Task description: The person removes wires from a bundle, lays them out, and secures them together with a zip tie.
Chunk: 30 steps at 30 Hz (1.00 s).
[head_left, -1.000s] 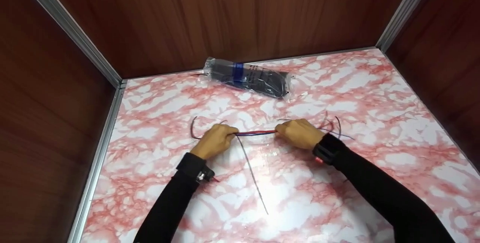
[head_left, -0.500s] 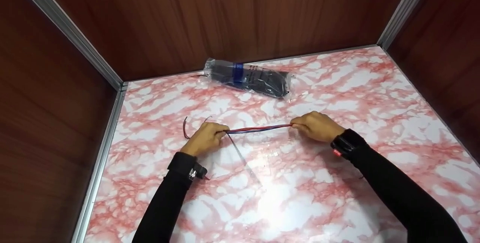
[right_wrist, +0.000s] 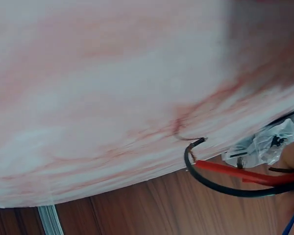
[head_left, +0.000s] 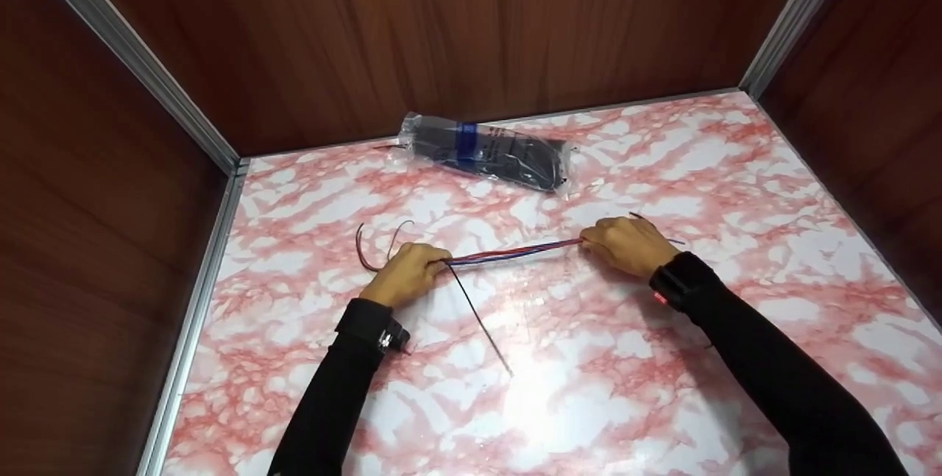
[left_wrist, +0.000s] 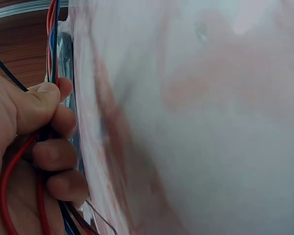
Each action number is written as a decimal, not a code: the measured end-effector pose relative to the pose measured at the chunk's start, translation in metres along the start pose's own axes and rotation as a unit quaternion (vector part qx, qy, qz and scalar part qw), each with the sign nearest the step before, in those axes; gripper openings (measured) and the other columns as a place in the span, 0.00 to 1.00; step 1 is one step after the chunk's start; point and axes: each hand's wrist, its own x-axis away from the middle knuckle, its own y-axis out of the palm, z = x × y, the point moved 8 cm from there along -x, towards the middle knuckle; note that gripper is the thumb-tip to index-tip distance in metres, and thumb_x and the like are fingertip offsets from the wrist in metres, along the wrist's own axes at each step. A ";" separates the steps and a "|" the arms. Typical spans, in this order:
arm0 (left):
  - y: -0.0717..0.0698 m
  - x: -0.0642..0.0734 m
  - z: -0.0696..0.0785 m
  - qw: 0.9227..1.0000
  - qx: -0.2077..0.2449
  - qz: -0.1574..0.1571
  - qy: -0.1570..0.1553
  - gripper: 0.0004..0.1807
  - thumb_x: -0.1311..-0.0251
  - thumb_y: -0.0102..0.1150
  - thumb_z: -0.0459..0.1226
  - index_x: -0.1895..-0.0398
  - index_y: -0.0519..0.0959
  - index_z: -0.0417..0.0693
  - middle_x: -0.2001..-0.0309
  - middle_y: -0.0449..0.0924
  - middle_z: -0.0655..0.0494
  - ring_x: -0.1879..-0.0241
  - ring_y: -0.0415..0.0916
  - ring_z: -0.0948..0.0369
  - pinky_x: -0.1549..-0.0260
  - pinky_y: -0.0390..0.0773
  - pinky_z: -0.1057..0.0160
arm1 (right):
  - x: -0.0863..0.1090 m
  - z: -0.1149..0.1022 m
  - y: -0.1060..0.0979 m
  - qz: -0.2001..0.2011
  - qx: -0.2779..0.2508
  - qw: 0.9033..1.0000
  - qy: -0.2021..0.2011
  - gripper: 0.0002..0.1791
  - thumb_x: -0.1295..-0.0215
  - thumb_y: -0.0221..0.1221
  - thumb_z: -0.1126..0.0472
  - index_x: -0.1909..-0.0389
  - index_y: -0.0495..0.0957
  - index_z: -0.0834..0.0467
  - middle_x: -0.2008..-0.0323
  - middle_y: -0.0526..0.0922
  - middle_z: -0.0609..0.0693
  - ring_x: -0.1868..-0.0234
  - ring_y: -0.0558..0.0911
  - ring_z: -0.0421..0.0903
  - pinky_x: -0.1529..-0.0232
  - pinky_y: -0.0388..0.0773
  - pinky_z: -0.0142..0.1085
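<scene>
A bundle of red, blue and black wires stretches between my two hands, slightly higher at its right end. My left hand grips the left part, thumb pressed against the forefinger. In the left wrist view, red and dark wires pass through the curled fingers and hang out below. One thin black wire slants away from this hand toward the front. My right hand pinches the bundle's other part. In the right wrist view, a red wire end and a curved black wire stick out from it.
A clear plastic bag with dark contents and a blue band lies at the back of the red-and-white marbled table. Brown wood-grain panels with metal edge strips enclose the back and both sides.
My right hand has moved right and slightly back along the bundle, so a longer stretch of wires shows between the hands. My left hand has shifted a little left.
</scene>
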 end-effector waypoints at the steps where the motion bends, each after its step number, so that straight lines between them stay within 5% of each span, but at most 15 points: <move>1: 0.000 0.000 0.000 1.000 -0.001 0.001 0.003 0.08 0.36 0.57 0.31 0.69 0.83 0.52 0.71 0.79 0.59 0.70 0.73 0.63 0.67 0.73 0.62 | 0.000 0.000 0.001 0.002 -0.002 1.000 -0.006 0.02 0.36 0.63 0.61 0.68 0.80 0.53 0.77 0.72 0.44 0.77 0.74 0.43 0.79 0.71 0.41; 9: 0.004 -0.001 -0.003 0.999 -0.003 0.008 0.033 0.08 0.38 0.57 0.27 0.64 0.84 0.47 0.70 0.80 0.54 0.68 0.77 0.60 0.65 0.76 0.60 | 0.008 0.004 0.010 -0.009 -0.029 0.999 -0.040 0.11 0.35 0.59 0.69 0.52 0.80 0.62 0.69 0.76 0.51 0.69 0.77 0.44 0.71 0.76 0.38; 19: 0.006 -0.002 -0.005 0.999 0.001 0.013 0.043 0.09 0.39 0.58 0.26 0.63 0.85 0.46 0.71 0.80 0.54 0.68 0.77 0.59 0.65 0.76 0.59 | 0.014 0.025 -0.003 0.049 -0.042 0.997 -0.038 0.02 0.39 0.65 0.67 0.69 0.81 0.58 0.77 0.78 0.51 0.75 0.80 0.48 0.73 0.76 0.41; 23: 0.006 0.000 -0.007 1.000 -0.003 0.008 0.017 0.09 0.38 0.57 0.26 0.63 0.85 0.46 0.70 0.80 0.53 0.67 0.76 0.59 0.64 0.76 0.59 | 0.014 0.024 -0.004 0.049 -0.052 0.997 -0.038 0.04 0.41 0.65 0.70 0.66 0.83 0.60 0.75 0.78 0.52 0.73 0.80 0.48 0.72 0.76 0.40; 30: -0.002 -0.001 -0.006 0.995 -0.088 -0.028 -0.027 0.11 0.40 0.57 0.24 0.64 0.84 0.48 0.67 0.81 0.50 0.63 0.78 0.54 0.61 0.76 0.55 | 0.015 0.014 0.002 0.005 -0.012 0.999 -0.029 0.07 0.34 0.56 0.72 0.58 0.80 0.65 0.66 0.71 0.57 0.70 0.72 0.47 0.71 0.71 0.38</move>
